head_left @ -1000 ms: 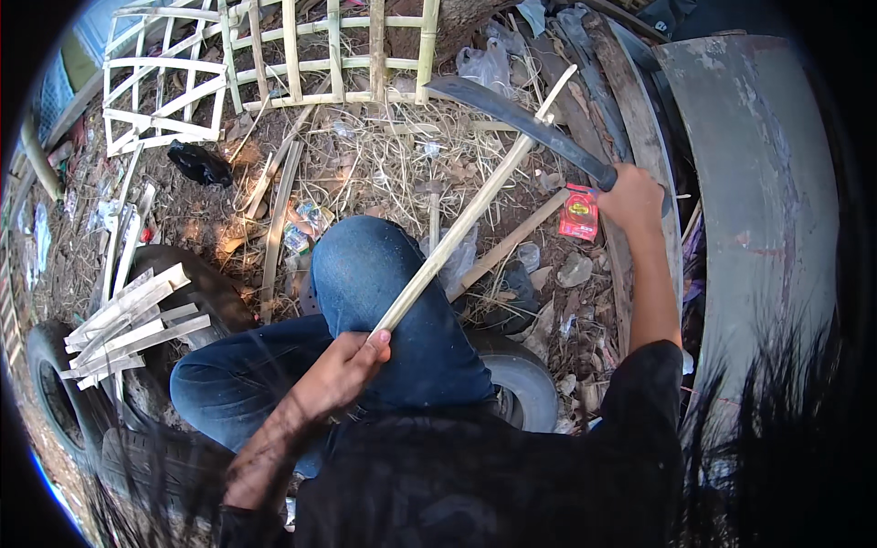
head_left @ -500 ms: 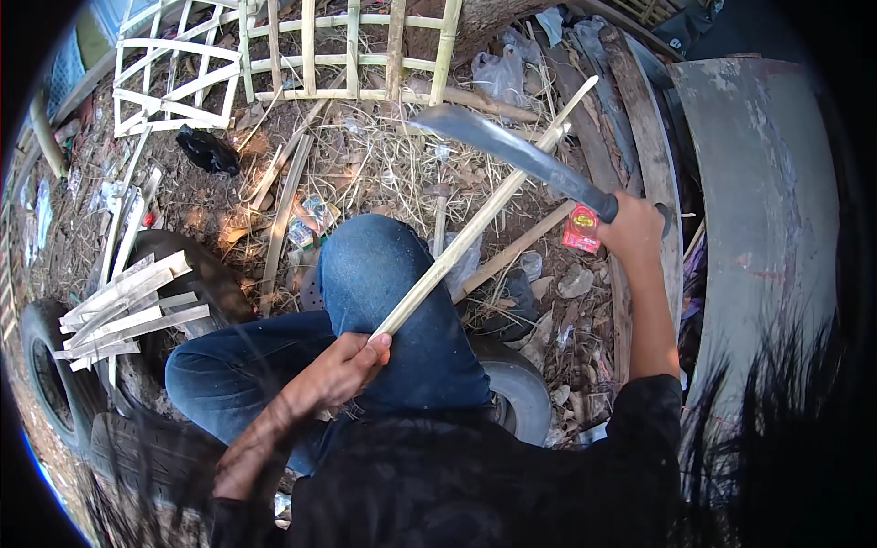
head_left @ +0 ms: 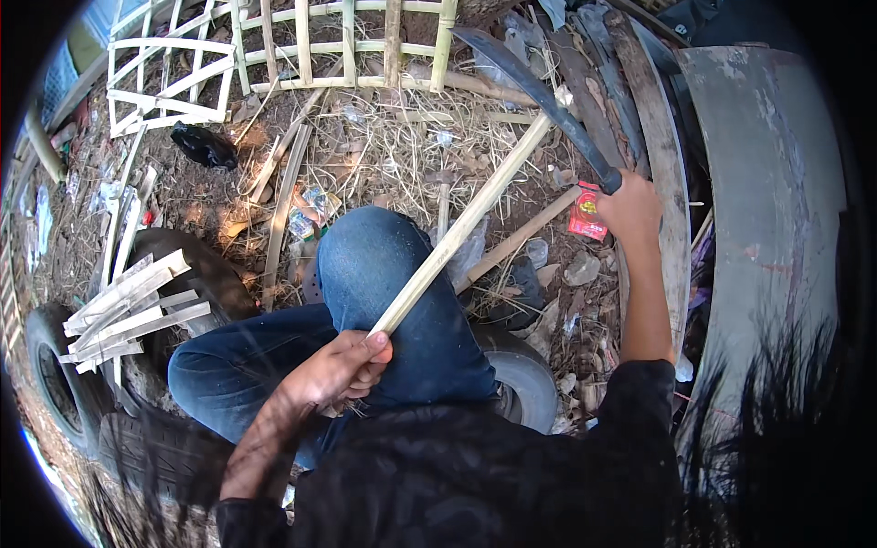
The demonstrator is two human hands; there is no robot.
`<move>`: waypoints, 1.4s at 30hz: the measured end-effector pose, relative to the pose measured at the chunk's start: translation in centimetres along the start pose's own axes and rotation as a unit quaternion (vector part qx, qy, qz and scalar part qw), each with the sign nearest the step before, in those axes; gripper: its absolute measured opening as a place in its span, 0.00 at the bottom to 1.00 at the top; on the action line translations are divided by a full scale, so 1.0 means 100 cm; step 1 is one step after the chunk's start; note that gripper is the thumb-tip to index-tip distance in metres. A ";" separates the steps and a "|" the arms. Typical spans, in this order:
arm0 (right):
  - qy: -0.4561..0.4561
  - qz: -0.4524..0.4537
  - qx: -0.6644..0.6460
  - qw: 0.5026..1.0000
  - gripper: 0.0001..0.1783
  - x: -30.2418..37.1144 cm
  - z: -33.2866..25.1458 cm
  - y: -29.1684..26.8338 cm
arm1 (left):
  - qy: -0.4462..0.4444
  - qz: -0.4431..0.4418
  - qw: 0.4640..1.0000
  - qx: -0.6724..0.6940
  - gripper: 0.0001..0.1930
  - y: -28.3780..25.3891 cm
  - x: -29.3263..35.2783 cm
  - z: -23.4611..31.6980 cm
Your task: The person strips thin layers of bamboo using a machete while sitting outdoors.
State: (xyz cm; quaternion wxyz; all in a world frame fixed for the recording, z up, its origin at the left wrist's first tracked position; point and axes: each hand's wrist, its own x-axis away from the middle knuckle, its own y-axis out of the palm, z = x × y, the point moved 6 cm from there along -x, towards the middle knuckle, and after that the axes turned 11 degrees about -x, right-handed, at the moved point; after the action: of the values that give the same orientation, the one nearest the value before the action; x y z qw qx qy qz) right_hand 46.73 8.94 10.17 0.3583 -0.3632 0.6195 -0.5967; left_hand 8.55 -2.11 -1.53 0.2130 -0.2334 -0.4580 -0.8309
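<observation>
My left hand (head_left: 343, 367) is closed round the near end of a pale bamboo strip (head_left: 461, 228), which slants up and to the right across my raised knee. A machete (head_left: 539, 91) with a dark handle and a broad curved blade is in my right hand (head_left: 630, 208), its fingers wrapped round the handle. The blade points up and to the left, and it crosses the strip close to its far end. Whether its edge touches the strip there, I cannot tell.
Split bamboo pieces (head_left: 128, 315) lie piled on the left by old tyres (head_left: 64, 365). Bamboo lattice panels (head_left: 347, 46) stand at the back. A grey board (head_left: 767, 219) lies along the right, beside wooden planks (head_left: 653, 146). Shavings and litter, including a red packet (head_left: 587, 215), cover the ground.
The machete has turned steeper and moved to the strip's far end, and a splinter that stuck out there no longer shows. My left hand has barely moved; the strip looks rolled slightly.
</observation>
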 end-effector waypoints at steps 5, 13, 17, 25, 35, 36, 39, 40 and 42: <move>-0.011 -0.010 -0.071 0.997 0.07 0.011 0.024 0.018 | 0.015 -0.046 0.998 -0.032 0.22 -0.005 -0.002 0.001; 0.001 -0.322 -0.470 0.822 0.02 0.074 -0.035 0.079 | 0.075 -0.027 0.986 -0.149 0.22 -0.006 -0.003 0.016; -0.062 -0.334 -0.538 0.772 0.02 0.106 -0.100 0.082 | 0.155 0.003 0.976 -0.153 0.24 -0.021 0.027 0.025; -0.115 -0.322 -0.519 0.784 0.03 0.136 -0.154 0.084 | 0.306 0.325 0.871 -0.203 0.14 -0.089 0.112 0.042; -0.100 -0.210 -0.420 0.877 0.05 0.117 -0.118 0.089 | 0.309 0.418 0.828 -0.210 0.17 -0.210 0.088 0.027; -0.065 -0.183 -0.409 0.891 0.05 0.112 -0.101 0.095 | 0.322 0.411 0.828 -0.204 0.17 -0.212 0.082 0.029; -0.029 -0.140 -0.378 0.915 0.06 0.110 -0.076 0.094 | 0.227 0.379 0.848 -0.292 0.17 -0.198 0.067 0.038; -0.025 -0.143 -0.380 0.914 0.06 0.110 -0.075 0.092 | 0.297 0.365 0.845 -0.254 0.18 -0.190 0.067 0.043; -0.028 -0.149 -0.390 0.908 0.06 0.108 -0.075 0.089 | 0.309 0.351 0.846 -0.255 0.18 -0.183 0.069 0.049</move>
State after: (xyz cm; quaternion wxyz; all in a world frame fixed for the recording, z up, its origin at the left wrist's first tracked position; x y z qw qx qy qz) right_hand 34.79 3.21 1.43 0.1123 -0.5787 0.7314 -0.3429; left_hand -6.39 10.12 -7.31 0.5541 -0.1555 -0.0283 -0.8173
